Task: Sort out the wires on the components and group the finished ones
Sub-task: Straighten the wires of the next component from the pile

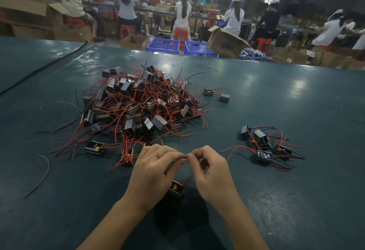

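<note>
A small transformer component (176, 189) with a yellow part hangs just above the green table, below my two hands. My left hand (153, 168) and my right hand (210, 170) meet fingertip to fingertip and pinch its red and black wires between them. Beyond my hands lies a big tangled pile of components (138, 105) with red and black wires. To the right sits a small group of components (264, 145) with their wires spread out.
The dark green table (296, 190) fills the view. A loose red wire (42, 174) lies at the left. Two single components (224, 97) lie right of the pile. Past the far edge stand blue crates (164, 45), cardboard boxes and seated workers.
</note>
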Tool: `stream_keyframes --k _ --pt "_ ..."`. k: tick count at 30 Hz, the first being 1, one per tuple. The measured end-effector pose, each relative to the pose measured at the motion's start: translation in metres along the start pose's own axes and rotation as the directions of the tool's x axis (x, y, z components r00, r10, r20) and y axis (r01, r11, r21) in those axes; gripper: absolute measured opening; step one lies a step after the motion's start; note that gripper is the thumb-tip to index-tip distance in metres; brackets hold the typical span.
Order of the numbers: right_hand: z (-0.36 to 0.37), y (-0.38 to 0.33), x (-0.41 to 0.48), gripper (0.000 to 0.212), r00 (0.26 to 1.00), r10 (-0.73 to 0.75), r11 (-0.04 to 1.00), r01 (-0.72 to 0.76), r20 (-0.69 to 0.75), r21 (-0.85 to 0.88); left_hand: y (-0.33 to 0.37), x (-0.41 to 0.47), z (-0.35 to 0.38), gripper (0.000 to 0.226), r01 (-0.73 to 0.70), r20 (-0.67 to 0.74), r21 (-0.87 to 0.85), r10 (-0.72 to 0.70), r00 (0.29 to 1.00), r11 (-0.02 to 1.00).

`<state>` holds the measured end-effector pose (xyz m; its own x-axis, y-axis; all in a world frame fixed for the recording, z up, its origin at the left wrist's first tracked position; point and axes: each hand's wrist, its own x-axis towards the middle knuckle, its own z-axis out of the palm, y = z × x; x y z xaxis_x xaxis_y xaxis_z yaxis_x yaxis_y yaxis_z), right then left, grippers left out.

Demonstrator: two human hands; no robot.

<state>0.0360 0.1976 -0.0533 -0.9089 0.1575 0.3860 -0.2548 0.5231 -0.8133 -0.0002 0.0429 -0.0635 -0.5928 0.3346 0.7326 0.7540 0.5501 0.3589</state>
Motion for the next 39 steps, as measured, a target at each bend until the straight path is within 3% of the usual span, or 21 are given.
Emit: stream_keyframes --k 2,5,8,16,19,23,26,28,31,35,39 --pt "-0.002 -0.001 0.0 0.015 0.983 -0.182 0.977 0.18 -0.003 -0.116 0.001 0.0 -0.001 0.024 0.104 0.027 -0.101 -0.102 0.994 0.989" --pt "-0.004 -0.001 0.0 0.016 0.943 -0.331 0.933 0.322 -0.028 -0.162 0.003 0.003 -0.003 0.016 0.232 0.091 -0.292 -0.214 0.973 0.928" --pt "-0.004 0.0 -0.001 0.016 0.911 -0.41 0.9 0.396 -0.045 -0.182 0.006 0.006 -0.006 0.005 0.287 0.141 -0.406 -0.251 0.958 0.868" --pt "0.0 0.001 -0.001 0.021 0.886 -0.459 0.886 0.453 -0.058 -0.1 0.006 0.009 -0.01 0.02 0.509 0.404 -0.609 -0.314 0.859 0.609" --pt "-0.002 0.0 0.0 0.023 0.912 -0.396 0.916 0.385 -0.107 -0.112 0.008 0.008 -0.009 0.012 0.42 0.292 -0.54 -0.305 0.906 0.73" --pt "0.002 -0.005 -0.001 0.043 0.996 -0.073 0.989 0.079 -0.05 0.129 0.009 0.004 -0.006 0.016 0.177 0.082 -0.241 -0.161 0.983 0.954" --pt "0.005 -0.006 -0.002 0.043 0.997 0.08 0.949 -0.075 -0.004 0.307 0.006 0.003 -0.004 0.021 0.011 0.035 -0.074 -0.008 0.999 0.997" --pt "0.003 -0.004 -0.002 0.036 0.995 0.097 0.953 -0.097 0.015 0.288 0.005 0.004 -0.004 0.019 -0.012 0.021 -0.058 0.013 1.0 0.998" --pt "0.001 -0.004 -0.001 0.028 0.995 0.082 0.973 -0.091 0.049 0.212 0.004 0.003 -0.003 0.019 0.016 0.032 -0.069 -0.014 0.999 0.997" --pt "0.001 -0.003 -0.002 0.022 0.999 0.017 0.997 -0.019 0.029 0.076 0.006 0.005 -0.005 0.019 0.165 0.087 -0.21 -0.149 0.985 0.964" --pt "-0.001 -0.003 -0.001 0.017 0.983 -0.181 0.978 0.179 -0.015 -0.108 0.007 0.01 -0.008 0.012 0.394 0.247 -0.481 -0.309 0.918 0.784"
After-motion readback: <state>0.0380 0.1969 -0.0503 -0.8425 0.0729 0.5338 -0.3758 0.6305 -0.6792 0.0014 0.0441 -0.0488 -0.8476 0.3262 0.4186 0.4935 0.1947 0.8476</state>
